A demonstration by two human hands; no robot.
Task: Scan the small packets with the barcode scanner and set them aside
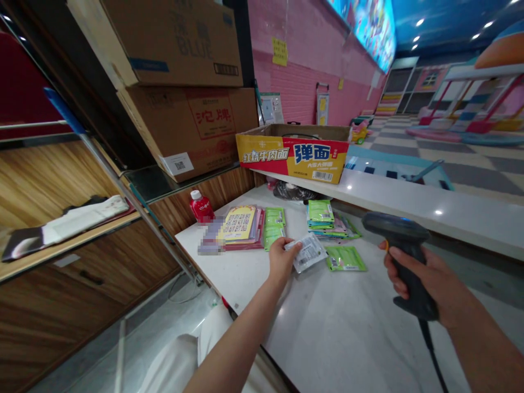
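My left hand [282,259] pinches the edge of a silver-white packet [308,252], its printed side turned up, just over the white counter [327,322]. In my right hand [426,278] is a black barcode scanner [409,251], fingers wrapped round its handle and its head pointing left toward the packet. A single green packet [346,258] lies flat to the right of the silver one. Behind it stands a stack of green and blue packets [321,214]. More green packets [274,221] lie in a row beyond my left hand.
Yellow and pink card sheets [239,224] lie at the counter's left, near a red bottle [201,206] with a white cap. An open noodle carton [292,158] sits on the raised ledge. Brown boxes [192,128] are stacked at the left. The scanner's cable [429,344] hangs down at right.
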